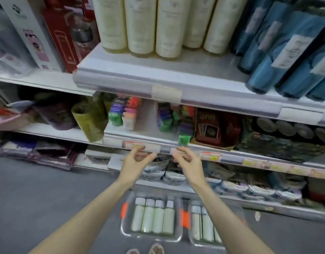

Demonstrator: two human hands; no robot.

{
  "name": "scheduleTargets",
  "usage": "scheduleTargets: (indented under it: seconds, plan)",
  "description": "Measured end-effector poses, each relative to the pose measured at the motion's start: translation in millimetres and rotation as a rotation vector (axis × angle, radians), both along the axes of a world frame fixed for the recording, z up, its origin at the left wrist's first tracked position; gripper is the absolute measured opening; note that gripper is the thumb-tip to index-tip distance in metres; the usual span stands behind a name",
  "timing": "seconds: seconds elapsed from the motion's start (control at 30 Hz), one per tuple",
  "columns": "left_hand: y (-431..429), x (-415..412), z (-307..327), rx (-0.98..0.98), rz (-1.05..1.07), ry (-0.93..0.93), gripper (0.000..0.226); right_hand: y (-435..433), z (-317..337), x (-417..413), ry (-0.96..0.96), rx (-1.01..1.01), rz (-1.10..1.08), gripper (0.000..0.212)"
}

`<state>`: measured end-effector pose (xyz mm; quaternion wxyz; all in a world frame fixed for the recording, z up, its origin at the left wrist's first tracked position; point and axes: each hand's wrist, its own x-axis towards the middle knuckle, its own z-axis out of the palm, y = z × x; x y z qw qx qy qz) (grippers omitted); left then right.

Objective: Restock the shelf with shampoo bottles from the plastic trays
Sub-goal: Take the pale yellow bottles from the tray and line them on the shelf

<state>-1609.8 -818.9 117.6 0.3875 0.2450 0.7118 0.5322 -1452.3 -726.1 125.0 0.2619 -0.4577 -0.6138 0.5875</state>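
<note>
Down at the bottom centre of the frame, pale green shampoo bottles (152,215) with white caps are lying side by side in two clear plastic trays (124,230) with orange clips, which are sitting next to each other on the grey floor (39,189); four bottles are showing in the tray nearer the frame's left, and the other tray is partly hidden behind the right forearm. Above them, in mid-frame, the left hand (134,162) and right hand (187,162) are hovering close together with fingers loosely curled, gripping nothing, just in front of the price strip of the middle shelf (149,129). On that shelf, small stacks of brightly coloured items (128,114) are standing beside a red card-game box (211,125). Higher up, the top shelf (158,70) is carrying a row of tall cream bottles (141,24) standing upright at upper centre, with dark blue bottles (279,52) filling the upper right. Bare shelf surface is showing in front of the cream row. A red boxed product (61,39) is standing at upper left.
</note>
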Motion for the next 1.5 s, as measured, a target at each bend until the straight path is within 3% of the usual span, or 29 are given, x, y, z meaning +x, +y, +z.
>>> scheduleTargets:
  seconds: [0.13,0.23,0.37,0.5,0.6,0.7,0.8,0.97,1.07,1.37,1.5]
  plan:
    - [-20.5,-2.9,-63.8,-0.151,0.005,-0.078,0.075,-16.6,-67.5,0.0,-0.064,-0.135,0.002,0.021]
    - [-35.1,-5.6,-117.8,-0.234,0.009,-0.113,0.048,-29.9,-124.5,-2.0,-0.118,-0.222,-0.009,0.027]
    - [-52.8,-9.5,-193.7,-0.330,0.008,-0.148,0.042,-44.0,-198.3,-4.6,-0.185,-0.320,-0.029,0.015]
    - [-65.2,-9.7,-271.1,-0.411,-0.006,-0.194,0.069,-54.9,-278.0,-3.1,-0.279,-0.363,-0.058,0.011]
    - [-72.5,-7.5,-335.9,-0.463,0.016,-0.190,0.076,-60.6,-340.6,0.4,-0.327,-0.400,-0.067,0.011]
    - [-79.1,-2.9,-401.3,-0.503,0.014,-0.215,0.074,-67.7,-405.2,4.0,-0.362,-0.445,-0.072,0.017]
    - [-84.9,1.8,-462.9,-0.557,0.033,-0.258,0.057,-74.5,-465.9,5.1,-0.401,-0.481,-0.066,0.022]
    - [-95.1,7.6,-553.4,-0.624,0.028,-0.248,0.087,-85.3,-554.1,5.1,-0.425,-0.531,-0.073,0.031]
    - [-100.0,12.6,-600.0,-0.660,0.012,-0.258,0.072,-90.9,-601.5,3.2,-0.445,-0.578,-0.069,0.038]
    - [-92.0,16.4,-710.0,-0.677,0.061,-0.277,0.059,-90.3,-706.9,-6.8,-0.493,-0.642,-0.028,0.064]
    - [-85.5,14.8,-743.6,-0.708,0.078,-0.226,0.072,-90.5,-728.3,-14.2,-0.448,-0.654,-0.039,0.072]
